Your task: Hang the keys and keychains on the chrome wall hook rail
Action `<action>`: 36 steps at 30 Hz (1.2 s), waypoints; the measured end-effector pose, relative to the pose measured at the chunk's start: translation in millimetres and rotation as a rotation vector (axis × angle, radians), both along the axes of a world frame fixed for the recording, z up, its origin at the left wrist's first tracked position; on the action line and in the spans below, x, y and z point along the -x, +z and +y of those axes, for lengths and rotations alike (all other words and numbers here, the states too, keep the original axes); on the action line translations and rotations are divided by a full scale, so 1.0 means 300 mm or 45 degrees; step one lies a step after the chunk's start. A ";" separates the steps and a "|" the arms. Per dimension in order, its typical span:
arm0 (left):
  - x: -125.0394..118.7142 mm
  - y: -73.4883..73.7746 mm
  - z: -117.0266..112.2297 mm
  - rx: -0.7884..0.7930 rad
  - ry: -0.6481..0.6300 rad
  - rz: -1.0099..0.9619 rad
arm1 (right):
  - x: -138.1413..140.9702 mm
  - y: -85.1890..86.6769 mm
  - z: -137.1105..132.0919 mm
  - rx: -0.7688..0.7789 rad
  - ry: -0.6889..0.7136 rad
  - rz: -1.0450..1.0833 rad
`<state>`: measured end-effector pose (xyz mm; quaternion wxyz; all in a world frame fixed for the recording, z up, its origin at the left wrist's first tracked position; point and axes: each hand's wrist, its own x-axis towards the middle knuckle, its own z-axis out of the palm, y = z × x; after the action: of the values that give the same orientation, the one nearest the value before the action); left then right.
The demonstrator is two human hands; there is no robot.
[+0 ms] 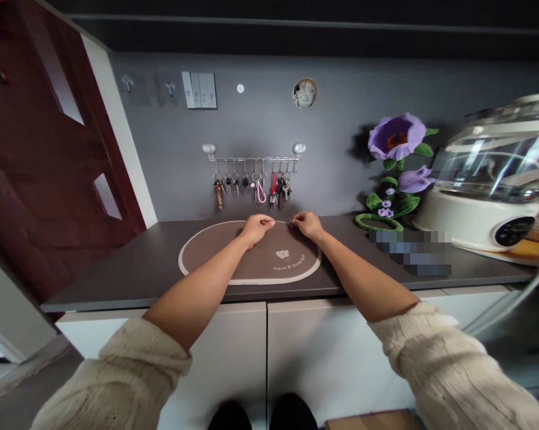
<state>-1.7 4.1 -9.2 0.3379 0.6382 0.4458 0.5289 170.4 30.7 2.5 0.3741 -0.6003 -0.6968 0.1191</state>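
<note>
My left hand [257, 230] is over the back edge of a brown oval mat [251, 263] with a pale rim. Its thumb and fingers are pinched together; what they hold, if anything, is too small to make out. To its right, my right hand [309, 224] is closed in a pinch on a small metal key [290, 224], mostly hidden by the fingers. A short gap separates the two hands. Just behind them, a clear hook rail [251, 159] on the wall carries several bunches of keys [259, 190], one with a pink loop.
Purple artificial flowers [397, 140] with a green base stand at the right. Beyond them is a white appliance [480, 209] with a clear top. A dark red door [49, 137] is on the left. White cabinets [216, 352] lie below the dark counter [139, 263].
</note>
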 end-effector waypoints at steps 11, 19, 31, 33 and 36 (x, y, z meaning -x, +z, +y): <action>0.006 -0.009 -0.001 0.019 0.020 0.174 | 0.018 -0.003 0.037 0.030 -0.022 -0.387; 0.009 -0.010 0.004 0.016 0.030 0.187 | 0.035 0.014 0.018 0.101 -0.022 -0.316; 0.009 0.000 0.004 0.004 0.072 0.042 | 0.056 0.031 -0.020 0.134 0.269 0.248; 0.010 0.003 0.006 -0.020 0.094 0.035 | 0.061 0.034 -0.029 0.182 0.347 0.398; 0.011 0.008 0.008 -0.066 0.113 0.037 | 0.066 0.037 -0.034 0.208 0.480 0.571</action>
<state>-5.0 6.6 -6.9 0.2910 0.6340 0.4645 0.5455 150.5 20.4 13.5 0.4403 -0.4474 -0.6840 0.3715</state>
